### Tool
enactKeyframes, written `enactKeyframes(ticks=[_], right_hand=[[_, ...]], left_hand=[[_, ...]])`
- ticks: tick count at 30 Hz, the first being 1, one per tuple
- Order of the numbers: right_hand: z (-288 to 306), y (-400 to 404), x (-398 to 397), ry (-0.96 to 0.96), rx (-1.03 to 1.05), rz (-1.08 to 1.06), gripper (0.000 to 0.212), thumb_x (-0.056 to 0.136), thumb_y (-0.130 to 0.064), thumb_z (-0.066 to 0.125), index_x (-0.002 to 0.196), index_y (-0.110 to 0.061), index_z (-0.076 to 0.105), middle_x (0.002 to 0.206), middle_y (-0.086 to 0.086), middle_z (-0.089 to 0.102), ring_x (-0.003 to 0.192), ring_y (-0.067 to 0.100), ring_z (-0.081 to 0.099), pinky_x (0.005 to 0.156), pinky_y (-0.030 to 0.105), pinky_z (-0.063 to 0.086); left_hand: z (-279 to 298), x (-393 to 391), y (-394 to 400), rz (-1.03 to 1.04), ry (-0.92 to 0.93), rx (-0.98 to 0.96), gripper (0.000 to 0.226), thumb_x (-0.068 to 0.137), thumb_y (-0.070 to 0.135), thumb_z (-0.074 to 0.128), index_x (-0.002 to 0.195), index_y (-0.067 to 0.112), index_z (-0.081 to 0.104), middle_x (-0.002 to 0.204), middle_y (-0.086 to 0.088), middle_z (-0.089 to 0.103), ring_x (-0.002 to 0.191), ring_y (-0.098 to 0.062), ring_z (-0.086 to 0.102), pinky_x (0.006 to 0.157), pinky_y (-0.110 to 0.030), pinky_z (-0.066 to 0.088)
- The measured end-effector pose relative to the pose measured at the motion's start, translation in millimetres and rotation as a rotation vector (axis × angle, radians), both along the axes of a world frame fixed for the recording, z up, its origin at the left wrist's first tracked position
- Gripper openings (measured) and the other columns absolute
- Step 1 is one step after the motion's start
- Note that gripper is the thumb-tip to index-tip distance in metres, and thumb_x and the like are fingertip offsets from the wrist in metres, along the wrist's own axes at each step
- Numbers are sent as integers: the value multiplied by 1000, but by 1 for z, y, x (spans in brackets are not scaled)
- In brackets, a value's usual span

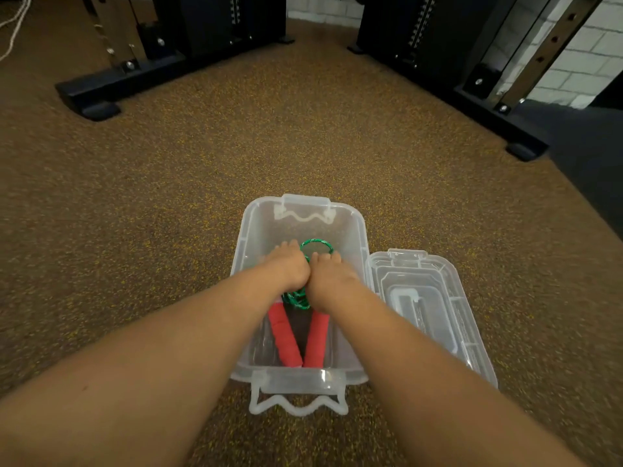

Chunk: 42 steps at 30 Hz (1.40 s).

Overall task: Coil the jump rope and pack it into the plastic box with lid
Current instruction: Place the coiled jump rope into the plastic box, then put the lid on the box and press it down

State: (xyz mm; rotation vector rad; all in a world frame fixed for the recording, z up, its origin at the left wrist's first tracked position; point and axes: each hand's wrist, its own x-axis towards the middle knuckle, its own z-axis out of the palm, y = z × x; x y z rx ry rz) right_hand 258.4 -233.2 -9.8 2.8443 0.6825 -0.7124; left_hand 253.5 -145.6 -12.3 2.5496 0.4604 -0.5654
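A brown floor (pixel 188 183) flecked with yellow fills most of the view, and on it, at the far edge, stand two black machine frames: the left frame (pixel 135 69) with a long base foot, and the right frame (pixel 472 69) in front of a white brick wall (pixel 586 59). A white cord (pixel 13 25) lies at the top left corner. Near the person, a clear plastic box (pixel 360 237) sits open on the floor, with a wavy handle at its far end and another at its near end. Just beside it on the right, touching or nearly touching its wall, the clear lid (pixel 435 308) lies flat on the floor. Inside the box is the jump rope: its two red handles (pixel 286 335) lie on the bottom, meeting at the near end and spreading apart toward the hands, and the green rope (pixel 315 246) is gathered in loops in the middle, with one loop showing beyond the fingers. Both bare forearms reach down into the box. The left hand (pixel 288 267) and the right hand (pixel 328 274) rest side by side on top of the coil, knuckles up, fingers bent down over the green loops; whether they grip the rope or merely press on it cannot be told from this angle.
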Motion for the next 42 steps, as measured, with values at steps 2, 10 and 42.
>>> enactKeyframes(ticks=[2,10,42], right_hand=[[29,-7,2,-30,59,115,52,87,-7,55,138,-4,42,140,16,47,129,32,44,103,36,38],[95,-124,6,-309,491,169,46,91,-5,45,136,-11,49,129,13,55,125,29,47,107,39,37],[-23,-272,-96,-84,5,181,26,94,-21,47,119,-15,48,117,5,58,102,20,56,93,33,45]], left_hand=[[3,0,5,-1,-133,-6,48,84,22,42,129,7,45,137,-16,49,125,-32,46,105,-43,38],[49,-35,-57,-267,-337,-69,51,93,14,39,143,4,31,151,-19,30,142,-30,24,114,-33,21],[7,-116,-178,-822,-35,175,75,93,26,49,151,12,3,161,-7,-2,147,-21,-4,117,-33,-2]])
